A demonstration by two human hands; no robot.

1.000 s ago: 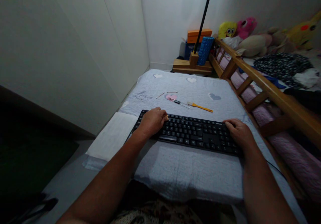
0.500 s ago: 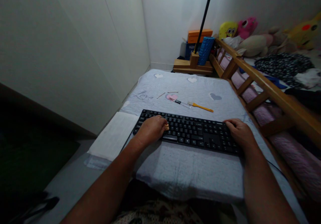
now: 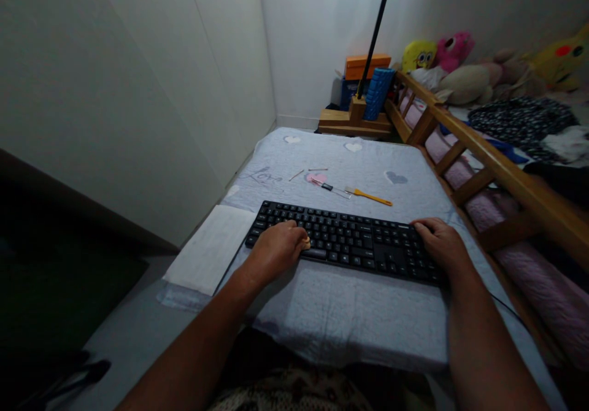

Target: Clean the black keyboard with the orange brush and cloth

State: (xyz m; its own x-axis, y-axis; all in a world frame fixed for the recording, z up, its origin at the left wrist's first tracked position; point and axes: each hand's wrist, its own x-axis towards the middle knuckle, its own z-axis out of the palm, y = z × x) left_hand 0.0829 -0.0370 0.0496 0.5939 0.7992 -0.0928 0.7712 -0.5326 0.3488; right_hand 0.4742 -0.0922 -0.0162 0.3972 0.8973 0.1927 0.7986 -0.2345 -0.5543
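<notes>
A black keyboard point(image 3: 343, 239) lies across the cloth-covered table. Over its left part is my left hand point(image 3: 280, 245), its fingers closed on a small peach-coloured cloth-like piece point(image 3: 305, 243) pressed to the keys near the space bar. Most of that piece is hidden by the fingers. My right hand point(image 3: 439, 242) grips the keyboard's right end, thumb on top by the number pad. Beyond the keyboard lie a brush point(image 3: 373, 197) with an orange handle, a wire tool point(image 3: 326, 186) with a black middle, and two thin sticks like cotton swabs point(image 3: 317, 169).
A folded white cloth or paper point(image 3: 209, 248) rests at the table's left edge. A wooden bed rail point(image 3: 483, 159) runs along the right side, with plush toys behind. White cabinet doors point(image 3: 184, 92) stand to the left. The keyboard cable point(image 3: 508, 308) trails off right.
My left hand has slid slightly down toward the keyboard's near edge with the peach-coloured piece. The right hand and the keyboard stay in place.
</notes>
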